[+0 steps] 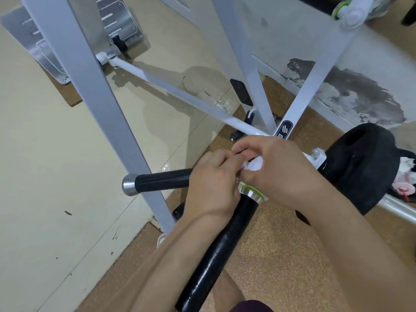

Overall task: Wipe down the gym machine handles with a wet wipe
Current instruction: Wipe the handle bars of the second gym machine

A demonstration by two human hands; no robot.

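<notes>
White wet wipe point(254, 164) pinched in both grips, left hand point(211, 183), right hand point(276, 170), above black handle point(162, 181)

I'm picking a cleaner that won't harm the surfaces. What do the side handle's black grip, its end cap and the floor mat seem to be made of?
Black grip: probably a rubber or foam sleeve, dark with a faint sheen.
End cap: metal, brushed silver with bright highlights.
Floor mat: looks like cork or rubber crumb, brown and finely speckled.

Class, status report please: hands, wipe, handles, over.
Left hand, right hand both pinch the white wet wipe. Wipe bunched above the green-ringed collar. Grey frame post crosses behind black side handle.
</notes>
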